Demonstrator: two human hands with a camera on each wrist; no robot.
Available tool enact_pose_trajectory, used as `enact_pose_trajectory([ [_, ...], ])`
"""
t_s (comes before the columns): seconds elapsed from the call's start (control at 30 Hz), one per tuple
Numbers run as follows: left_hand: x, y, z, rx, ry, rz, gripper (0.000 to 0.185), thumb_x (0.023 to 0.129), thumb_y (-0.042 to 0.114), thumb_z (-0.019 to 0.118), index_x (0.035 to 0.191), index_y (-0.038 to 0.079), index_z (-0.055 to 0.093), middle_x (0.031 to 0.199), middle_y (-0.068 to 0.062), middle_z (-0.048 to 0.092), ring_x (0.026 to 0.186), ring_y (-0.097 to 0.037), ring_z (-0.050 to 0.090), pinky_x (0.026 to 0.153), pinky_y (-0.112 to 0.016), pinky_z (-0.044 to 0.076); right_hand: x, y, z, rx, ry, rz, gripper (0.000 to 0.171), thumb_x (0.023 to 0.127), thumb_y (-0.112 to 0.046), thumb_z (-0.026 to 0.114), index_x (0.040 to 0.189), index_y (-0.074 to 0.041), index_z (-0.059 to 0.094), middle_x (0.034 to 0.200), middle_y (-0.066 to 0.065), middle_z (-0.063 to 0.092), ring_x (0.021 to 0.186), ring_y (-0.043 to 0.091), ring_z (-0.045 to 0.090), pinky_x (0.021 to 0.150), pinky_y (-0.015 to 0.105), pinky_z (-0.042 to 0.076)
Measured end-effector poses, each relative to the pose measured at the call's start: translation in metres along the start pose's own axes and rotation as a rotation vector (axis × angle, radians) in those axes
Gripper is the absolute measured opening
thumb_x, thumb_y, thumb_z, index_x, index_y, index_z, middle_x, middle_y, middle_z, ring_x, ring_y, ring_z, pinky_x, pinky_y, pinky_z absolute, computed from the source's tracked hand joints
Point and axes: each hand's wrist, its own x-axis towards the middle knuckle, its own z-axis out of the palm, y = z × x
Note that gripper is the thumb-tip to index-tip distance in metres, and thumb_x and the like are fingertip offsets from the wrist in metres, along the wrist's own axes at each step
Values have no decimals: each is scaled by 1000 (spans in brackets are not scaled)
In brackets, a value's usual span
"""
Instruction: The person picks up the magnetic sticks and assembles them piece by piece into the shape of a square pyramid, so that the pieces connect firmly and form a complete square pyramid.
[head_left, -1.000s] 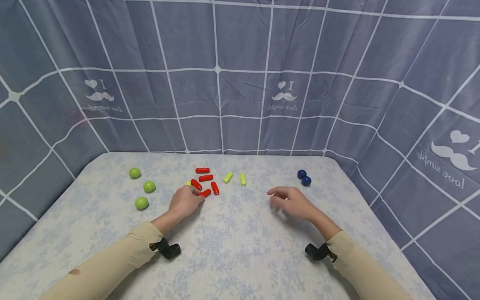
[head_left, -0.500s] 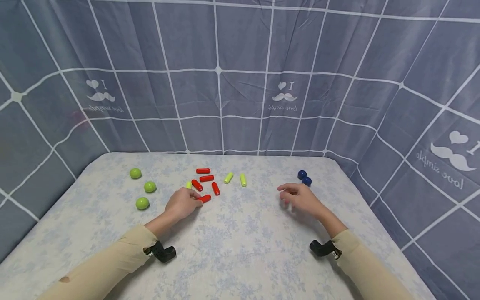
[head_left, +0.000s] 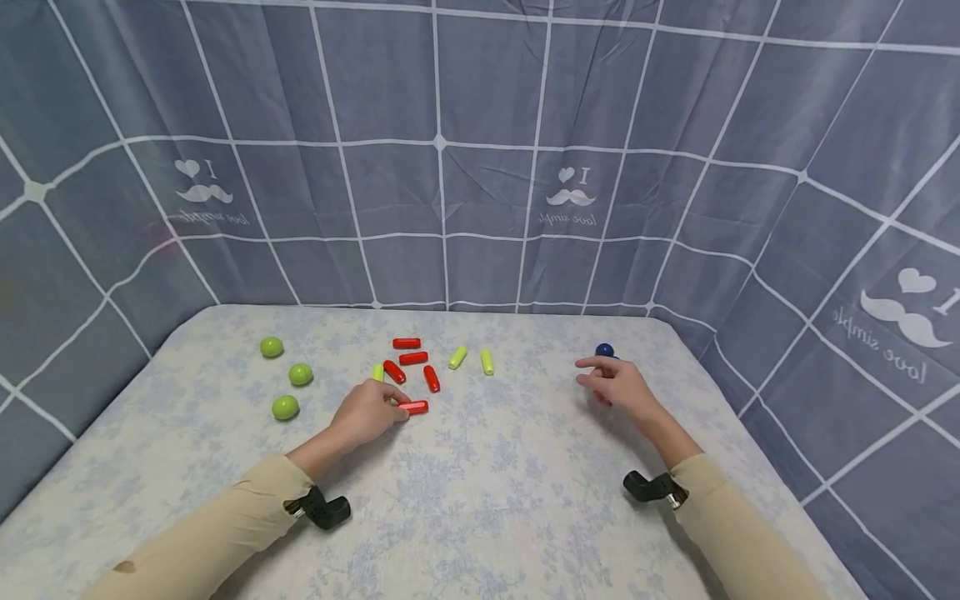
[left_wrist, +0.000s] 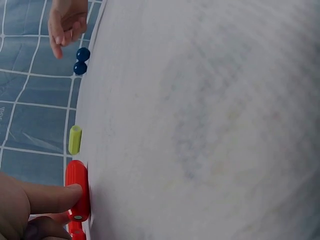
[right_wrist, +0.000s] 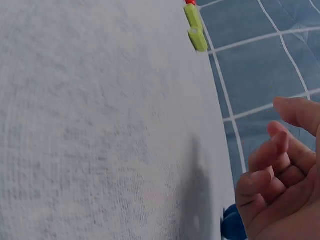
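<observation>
My left hand (head_left: 396, 409) rests on the pale flowered table (head_left: 480, 500) and pinches a red cylinder (head_left: 414, 407), with a fingertip (left_wrist: 70, 191) on the same red cylinder (left_wrist: 77, 190). Three more red cylinders (head_left: 413, 357) lie just beyond it. My right hand (head_left: 594, 377) hovers with loosely curled fingers (right_wrist: 265, 165) and holds nothing. It is just in front of a dark blue ball (head_left: 604, 350), and a second blue ball (left_wrist: 80, 67) shows in the left wrist view.
Three green balls (head_left: 285, 407) lie at the left. Yellow-green cylinders (head_left: 457, 357) lie beside the red ones, one (head_left: 377, 372) just past my left hand. A grey checked cloth wall (head_left: 480, 208) surrounds the table on three sides.
My left hand has drawn the red cylinder a little toward me. My right hand has moved right and away, up to the blue balls, and now hides one of them.
</observation>
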Motion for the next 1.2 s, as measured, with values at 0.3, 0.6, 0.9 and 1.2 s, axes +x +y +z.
enact_pose_trajectory([
  [0.3, 0, -3, 2, -17, -12, 33, 18, 85, 12, 77, 103, 9, 79, 88, -5, 65, 74, -18, 48, 60, -29, 38, 9, 15, -10, 147, 63, 79, 47, 97, -18, 67, 139, 0, 57, 63, -6, 46, 52, 11, 39, 55, 29, 38],
  [0.6, -1, -2, 6, -49, -46, 53, 19, 86, 11, 77, 104, 9, 79, 71, -3, 59, 63, -16, 45, 55, -28, 35, 17, 31, -18, 292, 118, 155, 50, 96, -17, 69, 141, -1, 54, 56, -11, 35, 49, 9, 28, 50, 27, 28],
  [0.9, -1, -2, 10, -71, -67, 119, 16, 84, 10, 77, 100, 10, 79, 64, 1, 47, 60, -13, 39, 54, -26, 31, 18, 44, -31, 309, 198, 238, 54, 95, -22, 70, 144, -8, 52, 60, -9, 48, 49, 9, 32, 49, 26, 33],
  [1.2, -2, 5, 17, -96, -91, 125, 15, 84, 9, 78, 98, 10, 80, 59, 3, 43, 57, -12, 36, 52, -24, 28, 22, 46, -36, 264, 200, 282, 61, 97, -23, 69, 151, -10, 45, 54, -9, 40, 50, 8, 34, 49, 25, 34],
])
